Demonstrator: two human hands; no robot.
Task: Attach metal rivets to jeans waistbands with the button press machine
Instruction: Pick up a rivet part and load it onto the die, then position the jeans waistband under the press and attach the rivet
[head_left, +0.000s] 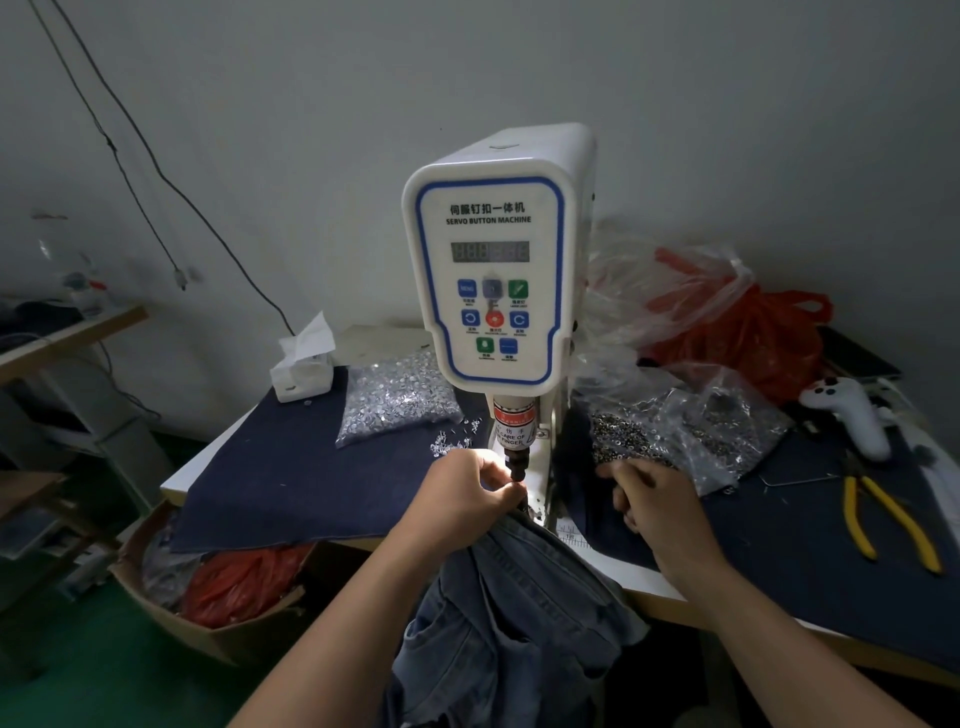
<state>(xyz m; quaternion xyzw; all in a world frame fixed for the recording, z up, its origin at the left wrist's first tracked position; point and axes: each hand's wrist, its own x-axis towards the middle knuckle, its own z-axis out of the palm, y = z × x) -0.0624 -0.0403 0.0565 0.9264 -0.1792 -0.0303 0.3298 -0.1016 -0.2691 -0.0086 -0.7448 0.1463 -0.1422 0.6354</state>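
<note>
I am holding the faded blue denim jeans (524, 618) up to the white, blue-trimmed servo button press machine (493, 260), which stands upright at the middle of the white table (182, 480). My left hand (467, 499) is curled, with thumb and fingertips pinching the waistband edge directly beneath the black steel punch tip (518, 465); this hand is the nearer to the die, touching the fabric just under it. The garment is hanging from that point over the table edge toward me, its long axis running from the punch down to my lap. My right hand (657, 499) is lying just right of the press column on the dark navy cloth (291, 467), fingers bent at the mouth of a crinkled clear plastic bag of dark metal rivets (670, 431); I cannot tell whether it is gripping one. A second clear bag of bright silver rivet parts (395, 400) is sitting left of the machine. In my judgement, the coming move depends on the waistband lying flat and centred under the punch, with my left fingertips dangerously close.
</note>
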